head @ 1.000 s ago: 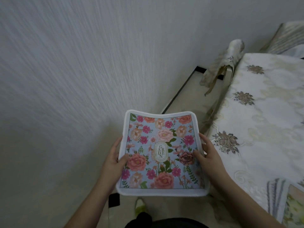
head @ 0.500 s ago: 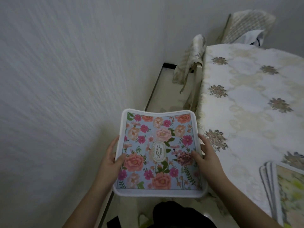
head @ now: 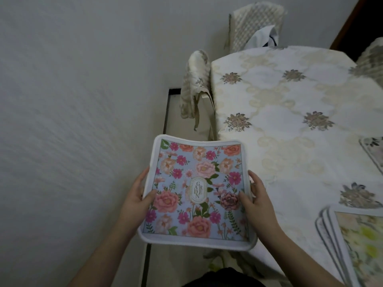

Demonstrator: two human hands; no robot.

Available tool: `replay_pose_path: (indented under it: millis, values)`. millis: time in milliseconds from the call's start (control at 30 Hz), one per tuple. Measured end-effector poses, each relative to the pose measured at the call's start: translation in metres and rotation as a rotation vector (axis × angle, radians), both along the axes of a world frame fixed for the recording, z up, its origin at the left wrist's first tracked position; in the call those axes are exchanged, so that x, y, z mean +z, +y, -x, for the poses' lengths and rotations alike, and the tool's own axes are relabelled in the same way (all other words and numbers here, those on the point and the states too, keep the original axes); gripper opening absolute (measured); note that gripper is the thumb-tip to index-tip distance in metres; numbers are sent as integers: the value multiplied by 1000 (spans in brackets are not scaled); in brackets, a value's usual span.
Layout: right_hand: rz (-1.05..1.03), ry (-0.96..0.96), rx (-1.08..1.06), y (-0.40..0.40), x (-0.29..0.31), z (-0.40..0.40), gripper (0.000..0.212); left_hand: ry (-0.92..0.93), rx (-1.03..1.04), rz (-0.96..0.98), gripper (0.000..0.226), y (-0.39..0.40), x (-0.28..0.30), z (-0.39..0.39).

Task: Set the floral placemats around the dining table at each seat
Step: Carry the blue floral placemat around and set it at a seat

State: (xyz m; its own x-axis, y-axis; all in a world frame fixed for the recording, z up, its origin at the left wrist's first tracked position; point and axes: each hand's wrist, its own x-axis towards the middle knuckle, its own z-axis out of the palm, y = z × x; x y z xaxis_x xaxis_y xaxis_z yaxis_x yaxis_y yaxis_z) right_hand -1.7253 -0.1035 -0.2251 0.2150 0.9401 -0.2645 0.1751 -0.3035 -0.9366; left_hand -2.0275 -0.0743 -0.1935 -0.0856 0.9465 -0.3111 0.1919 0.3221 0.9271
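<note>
The view has swung right since a second ago, bringing more of the desk into sight. The left hand and right hand grip the placemat by its side edges, beside the desk's left edge. Placement is imminent.

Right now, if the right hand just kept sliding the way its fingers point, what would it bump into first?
Probably nothing soon: the right hand, gripping the floral placemat, points up along the table edge; the draped chair back lies farther ahead, though depth is unclear.
</note>
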Motion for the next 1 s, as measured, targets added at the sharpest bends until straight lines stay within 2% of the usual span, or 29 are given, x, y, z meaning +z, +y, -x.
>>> replay_pose_path:
  millis: [467, 1000]
  values:
    - [20, 56, -271, 30, 7, -31, 58, 34, -288, 50, 61, 111, 9, -58]
    - [27, -44, -588, 97, 19, 39, 57, -26, -607, 5, 64, 250, -14, -33]
